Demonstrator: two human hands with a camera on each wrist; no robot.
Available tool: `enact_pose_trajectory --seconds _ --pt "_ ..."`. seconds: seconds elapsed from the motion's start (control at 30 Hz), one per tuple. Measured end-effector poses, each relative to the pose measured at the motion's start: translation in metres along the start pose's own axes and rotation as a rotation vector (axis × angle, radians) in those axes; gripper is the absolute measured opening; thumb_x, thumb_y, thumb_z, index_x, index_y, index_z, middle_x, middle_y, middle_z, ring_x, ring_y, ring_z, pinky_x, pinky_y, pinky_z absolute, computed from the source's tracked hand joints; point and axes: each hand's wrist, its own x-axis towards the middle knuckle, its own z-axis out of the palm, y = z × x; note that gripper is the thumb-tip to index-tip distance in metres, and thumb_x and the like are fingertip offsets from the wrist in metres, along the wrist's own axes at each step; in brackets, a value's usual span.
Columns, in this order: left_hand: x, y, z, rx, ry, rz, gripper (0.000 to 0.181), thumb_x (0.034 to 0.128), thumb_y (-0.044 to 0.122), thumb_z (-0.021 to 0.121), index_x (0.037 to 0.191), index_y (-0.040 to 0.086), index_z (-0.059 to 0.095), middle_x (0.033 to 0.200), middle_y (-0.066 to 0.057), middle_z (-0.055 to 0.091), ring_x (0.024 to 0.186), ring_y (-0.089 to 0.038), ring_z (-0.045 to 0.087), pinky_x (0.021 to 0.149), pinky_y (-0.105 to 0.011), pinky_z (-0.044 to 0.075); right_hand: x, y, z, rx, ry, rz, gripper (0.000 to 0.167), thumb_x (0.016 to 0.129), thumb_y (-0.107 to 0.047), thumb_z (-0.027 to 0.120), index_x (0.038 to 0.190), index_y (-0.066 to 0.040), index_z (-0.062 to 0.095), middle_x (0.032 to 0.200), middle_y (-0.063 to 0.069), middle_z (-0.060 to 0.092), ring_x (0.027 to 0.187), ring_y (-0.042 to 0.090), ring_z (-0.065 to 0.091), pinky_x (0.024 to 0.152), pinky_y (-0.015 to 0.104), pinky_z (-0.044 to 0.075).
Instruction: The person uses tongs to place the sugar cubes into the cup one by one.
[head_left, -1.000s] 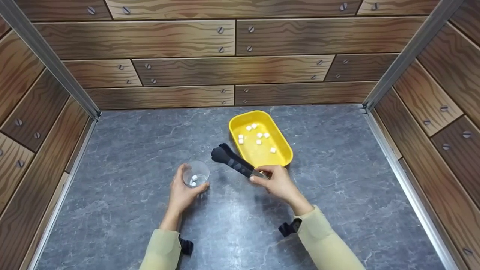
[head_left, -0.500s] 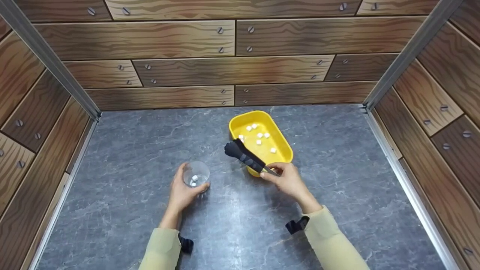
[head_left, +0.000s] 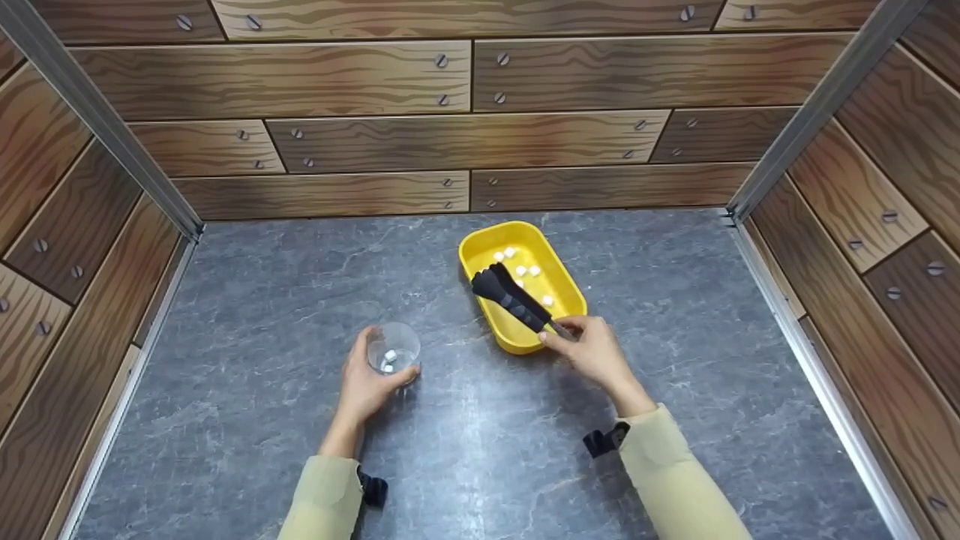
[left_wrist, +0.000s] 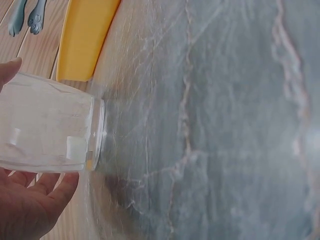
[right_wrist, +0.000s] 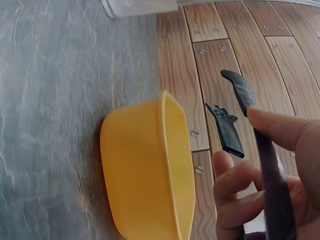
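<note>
My left hand holds a clear plastic cup upright on the grey surface, thumb on one side and fingers on the other. A few small white cubes lie at the cup's bottom. With thumb and fingers, my right hand grips black-tipped tongs above a yellow tub. In the right wrist view the tong arms stand apart with nothing between their tips. Several white cubes lie inside the tub; the tong heads hide some of them.
A grey marbled surface lies under everything. Wood-patterned walls enclose it at the back and both sides, with metal strips along the side edges. The tub stands to the right of and behind the cup.
My right hand has moved right and slightly away from me, bringing the tongs from beside the tub to over it. My left hand and the cup have stayed in place.
</note>
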Motion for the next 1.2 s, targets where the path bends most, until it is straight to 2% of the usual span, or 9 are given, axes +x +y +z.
enact_pose_trajectory --seconds 0.1,0.23,0.47,0.67,0.87,1.2 --pt "0.000 0.000 0.000 -0.002 0.002 0.004 0.095 0.0646 0.030 0.093 0.141 0.004 0.043 0.139 -0.019 0.049 0.130 -0.038 0.043 0.108 -0.052 0.034 0.003 0.001 -0.005 -0.036 0.010 0.001 0.045 0.088 -0.028 0.075 0.118 0.005 0.067 0.108 0.018 0.069 0.099 0.029 0.064 0.083 0.041 0.054" --pt "0.000 0.000 0.000 0.000 0.004 0.008 0.096 0.0643 0.030 0.093 0.141 0.004 0.043 0.139 -0.019 0.050 0.130 -0.037 0.043 0.108 -0.051 0.034 0.008 0.002 -0.010 -0.086 0.027 0.008 0.049 0.091 -0.032 0.072 0.122 0.004 0.065 0.110 0.018 0.069 0.104 0.031 0.063 0.089 0.046 0.052" --pt "0.001 0.000 0.000 0.001 0.006 0.014 0.095 0.0643 0.029 0.093 0.141 0.003 0.043 0.139 -0.019 0.050 0.130 -0.036 0.043 0.109 -0.050 0.033 0.017 0.003 -0.015 -0.240 0.088 -0.003 0.053 0.091 -0.039 0.070 0.123 0.003 0.066 0.110 0.019 0.069 0.098 0.031 0.065 0.084 0.048 0.052" --pt "0.000 0.000 0.000 0.003 0.006 0.015 0.095 0.0646 0.030 0.093 0.141 0.003 0.043 0.139 -0.019 0.050 0.131 -0.037 0.043 0.109 -0.051 0.033 0.020 0.004 -0.015 -0.363 0.096 0.043 0.055 0.090 -0.046 0.069 0.126 -0.004 0.066 0.103 0.013 0.071 0.080 0.024 0.065 0.065 0.040 0.052" --pt "-0.001 -0.001 0.000 0.021 -0.006 0.009 0.098 0.0661 0.032 0.092 0.143 0.003 0.040 0.140 -0.020 0.049 0.131 -0.038 0.042 0.108 -0.053 0.034 0.022 0.009 -0.011 -0.492 0.122 0.019 0.054 0.088 -0.044 0.072 0.124 -0.004 0.067 0.094 0.011 0.071 0.069 0.023 0.061 0.055 0.039 0.048" --pt "0.000 0.000 0.000 0.033 -0.006 0.001 0.096 0.0660 0.032 0.092 0.142 0.003 0.041 0.139 -0.020 0.049 0.130 -0.038 0.043 0.108 -0.052 0.035 0.022 0.012 -0.005 -0.622 0.144 -0.001 0.049 0.087 -0.041 0.073 0.120 -0.004 0.069 0.105 0.020 0.070 0.082 0.037 0.066 0.060 0.051 0.051"
